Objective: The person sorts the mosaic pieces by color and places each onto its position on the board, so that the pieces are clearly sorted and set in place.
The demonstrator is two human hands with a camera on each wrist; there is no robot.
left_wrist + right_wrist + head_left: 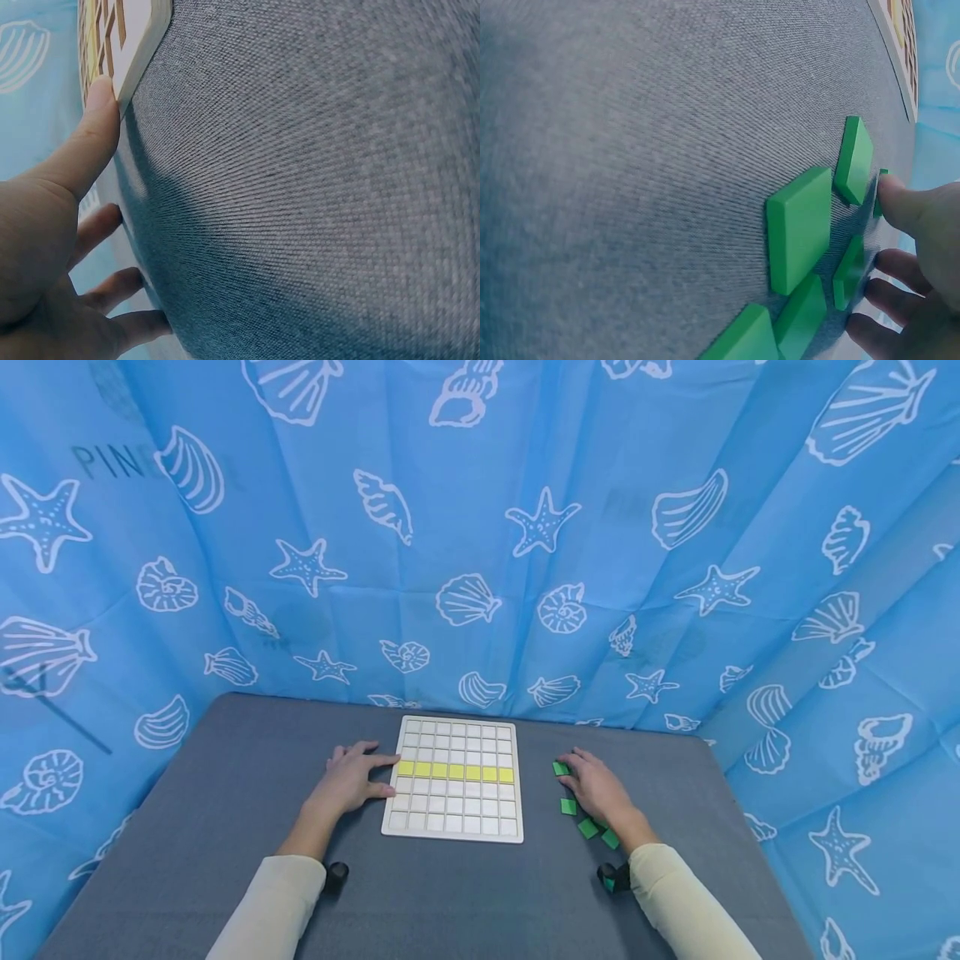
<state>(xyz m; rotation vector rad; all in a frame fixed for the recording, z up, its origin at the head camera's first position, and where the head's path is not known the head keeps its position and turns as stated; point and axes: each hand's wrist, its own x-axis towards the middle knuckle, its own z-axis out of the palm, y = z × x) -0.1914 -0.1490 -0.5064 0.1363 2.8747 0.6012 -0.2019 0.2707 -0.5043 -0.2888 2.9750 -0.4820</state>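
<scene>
A square white grid board [453, 837] lies on the grey table, with a row of yellow tiles [456, 772] across its middle and white squares in the other rows. My left hand [349, 779] rests at the board's left edge, thumb and index finger extended against it. In the left wrist view the thumb [101, 120] touches the board's corner, and the other fingers are spread. Right of the board, my right hand [597, 787] pinches a green tile [560, 768] between thumb and index finger, low at the table. Several loose green tiles [801, 229] lie beneath and beside that hand.
The grey cloth-covered table [450, 902] ends at a blue curtain [480, 527] with white shell and starfish prints, which hangs behind it and along both sides. Black wrist cameras [337, 877] sit under both forearms, close over the cloth.
</scene>
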